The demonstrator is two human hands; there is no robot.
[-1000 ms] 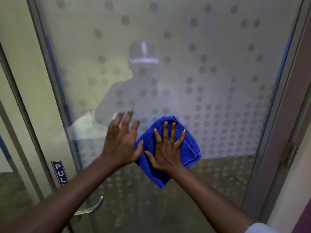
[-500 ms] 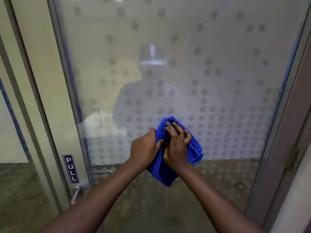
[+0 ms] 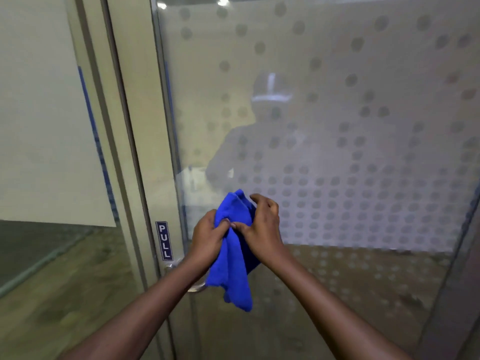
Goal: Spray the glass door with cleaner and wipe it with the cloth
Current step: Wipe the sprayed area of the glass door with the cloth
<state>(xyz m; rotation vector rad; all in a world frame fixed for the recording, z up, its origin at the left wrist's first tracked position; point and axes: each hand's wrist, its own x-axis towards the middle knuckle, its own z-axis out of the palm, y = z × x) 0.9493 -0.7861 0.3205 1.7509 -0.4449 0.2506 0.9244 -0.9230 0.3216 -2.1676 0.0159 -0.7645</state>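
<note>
- While no spray bottle is in view, spraying cannot be judged; wiping looks paused, most of the glass door (image 3: 337, 126) likely left.
- Door: frosted dot pattern, a person's reflection, PULL label (image 3: 164, 240) at its left edge.
- Blue cloth (image 3: 232, 261) hangs bunched off the glass, near that edge.
- Left hand (image 3: 207, 237) and right hand (image 3: 262, 227) both pinch the cloth.

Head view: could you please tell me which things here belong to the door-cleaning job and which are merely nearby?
Part of the job:
- blue cloth, bunched between both hands
- left hand and right hand, gripping it
- glass door, frosted with dots

Merely nearby:
- PULL sign
- door handle
- side glass panel

No spray bottle shows.
</note>
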